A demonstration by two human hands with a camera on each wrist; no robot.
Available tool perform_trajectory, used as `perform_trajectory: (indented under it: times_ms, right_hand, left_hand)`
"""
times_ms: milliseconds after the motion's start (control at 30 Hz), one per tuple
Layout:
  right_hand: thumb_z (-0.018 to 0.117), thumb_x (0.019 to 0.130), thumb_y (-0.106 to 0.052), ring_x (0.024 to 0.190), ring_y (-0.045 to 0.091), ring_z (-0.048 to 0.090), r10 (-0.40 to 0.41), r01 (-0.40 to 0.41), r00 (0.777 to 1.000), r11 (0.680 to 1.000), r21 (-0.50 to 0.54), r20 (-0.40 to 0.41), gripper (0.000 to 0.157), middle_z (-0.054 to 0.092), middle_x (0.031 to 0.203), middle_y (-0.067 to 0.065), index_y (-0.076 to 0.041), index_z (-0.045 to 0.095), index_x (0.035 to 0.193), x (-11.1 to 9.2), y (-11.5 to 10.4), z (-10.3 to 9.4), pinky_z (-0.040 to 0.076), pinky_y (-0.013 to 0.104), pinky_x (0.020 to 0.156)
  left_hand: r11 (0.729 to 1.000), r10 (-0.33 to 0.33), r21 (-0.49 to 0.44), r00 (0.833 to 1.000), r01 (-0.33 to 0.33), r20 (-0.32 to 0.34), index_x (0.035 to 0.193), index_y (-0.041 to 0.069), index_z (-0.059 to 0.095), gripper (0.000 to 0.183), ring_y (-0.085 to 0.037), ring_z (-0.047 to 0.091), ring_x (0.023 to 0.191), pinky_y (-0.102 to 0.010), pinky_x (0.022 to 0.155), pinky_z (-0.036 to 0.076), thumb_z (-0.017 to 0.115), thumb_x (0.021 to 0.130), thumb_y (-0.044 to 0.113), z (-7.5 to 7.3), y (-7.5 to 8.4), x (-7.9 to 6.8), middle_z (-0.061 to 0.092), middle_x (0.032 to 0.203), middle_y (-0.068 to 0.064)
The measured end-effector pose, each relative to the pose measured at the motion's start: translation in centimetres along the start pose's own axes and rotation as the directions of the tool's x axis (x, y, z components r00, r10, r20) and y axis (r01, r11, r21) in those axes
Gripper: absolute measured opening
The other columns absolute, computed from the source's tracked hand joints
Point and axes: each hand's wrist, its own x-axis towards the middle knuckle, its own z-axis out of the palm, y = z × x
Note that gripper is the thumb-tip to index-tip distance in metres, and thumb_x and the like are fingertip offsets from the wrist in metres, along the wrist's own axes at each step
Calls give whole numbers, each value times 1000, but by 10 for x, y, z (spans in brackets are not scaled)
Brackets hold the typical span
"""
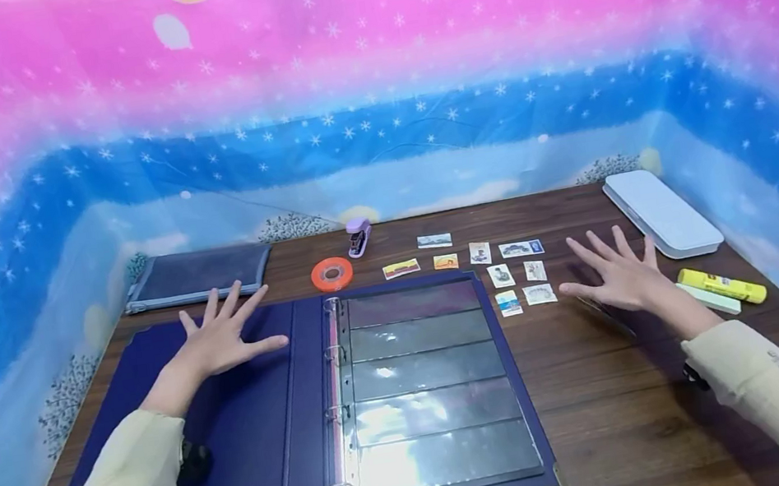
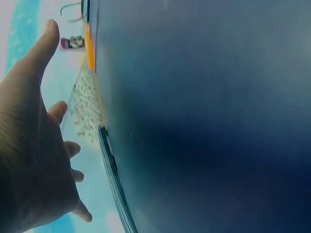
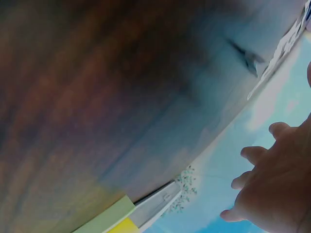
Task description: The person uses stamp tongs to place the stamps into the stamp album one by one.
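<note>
My left hand hovers with fingers spread over the left cover of an open navy ring binder. Clipped in its rings, a pocket page has several clear strips on dark backing. On the right, my other hand is held over the table, fingers spread and holding nothing. Under it lies a slim dark tool, partly hidden by the hand in the head view. Several small postage stamps, among them a blue-and-white one and a yellow-red one, lie between the binder and my right hand.
A grey zip pouch, an orange tape roll and a purple stapler sit along the back. To the right are a white case, a yellow glue stick and a pale green block. Patterned cloth walls the table.
</note>
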Motion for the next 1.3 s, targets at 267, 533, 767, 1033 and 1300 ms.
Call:
perform_trajectory:
  times_ms: [267,533,767,1033,1300]
  right_hand:
    - [46,79,-74,139,53,0,-24,23,998,1000,18,66,97,10,155,24,-23,6,151,-13,-8,5,1,73,102]
    - [60,74,-67,117,46,46,-56,54,997,998,44,46,89,43,131,29,-4,44,134,-23,-1,5,41,60,86]
    - [68,81,-39,74,17,51,-135,132,991,984,118,18,37,57,85,8,-5,60,91,-16,5,2,42,34,66]
    - [64,86,-24,64,11,47,-121,113,992,974,195,29,20,58,72,2,-5,60,83,-15,4,6,37,27,60]
    - [57,92,-20,62,11,46,-128,138,990,968,211,-59,19,58,72,5,-1,57,91,-13,6,7,37,27,58]
  left_hand:
    - [998,64,19,998,-64,-15,150,28,12,94,-51,-3,141,-78,97,-8,54,77,70,8,19,-3,2,156,-21]
    - [984,176,10,984,-176,-12,150,27,18,95,-48,-1,142,-76,100,-5,57,75,69,19,48,-6,3,157,-19]
    - [969,245,-21,969,-245,0,150,23,18,98,-44,0,144,-72,104,-1,60,74,68,29,72,-4,3,158,-17]
    - [948,315,-69,948,-312,40,150,11,17,105,-39,0,145,-67,109,2,64,73,64,29,93,8,0,158,-15]
    - [940,337,-67,941,-334,30,147,1,21,104,-38,9,145,-59,114,10,66,75,59,31,100,17,10,156,-20]
